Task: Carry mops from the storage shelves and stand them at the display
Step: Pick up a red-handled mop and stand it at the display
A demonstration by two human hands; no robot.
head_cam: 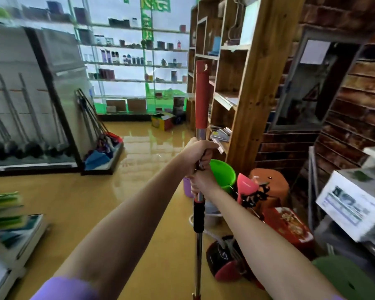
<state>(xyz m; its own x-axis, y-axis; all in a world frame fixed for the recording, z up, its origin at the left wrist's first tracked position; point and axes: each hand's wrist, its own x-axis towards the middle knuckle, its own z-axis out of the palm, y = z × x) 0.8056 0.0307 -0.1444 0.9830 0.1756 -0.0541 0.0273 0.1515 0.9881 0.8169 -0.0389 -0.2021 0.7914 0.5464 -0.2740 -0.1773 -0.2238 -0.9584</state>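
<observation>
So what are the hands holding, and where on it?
A mop. Left hand above right hand, both on the bare metal pole between its red and black grips.

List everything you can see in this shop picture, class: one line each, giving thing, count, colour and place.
mop: one, red grip on steel pole, upright, centre
leaning mops: several, dark handles, left display
bucket: one, green, beside wooden shelf
wooden shelf: one, brown, right of centre
stool: one, orange, right
glass shelves: one set, clear, back wall
left hand: one, gripping pole, upper
right hand: one, gripping pole, lower
</observation>
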